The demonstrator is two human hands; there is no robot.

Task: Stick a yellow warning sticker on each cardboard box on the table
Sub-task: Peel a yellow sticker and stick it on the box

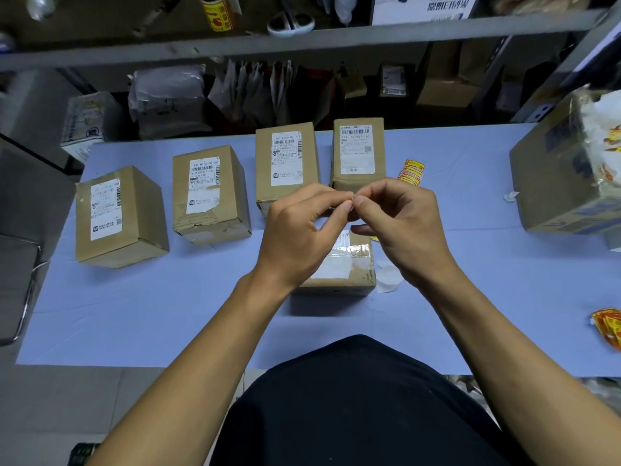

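Several cardboard boxes with white shipping labels stand in a row on the blue table (161,311): one at far left (119,216), one beside it (210,195), a third (285,163) and a fourth (358,153). Another box (339,264) lies below my hands. My left hand (295,233) and my right hand (400,223) meet above it, fingertips pinched together on a small yellow sticker (352,199), mostly hidden. A strip of yellow stickers (410,171) lies behind my right hand.
A big open carton (568,176) full of sticker waste stands at the right. More yellow stickers (610,326) lie at the right table edge. White backing scraps (388,279) lie beside the near box. Shelves with parcels and a yellow sticker roll (217,11) rise behind the table.
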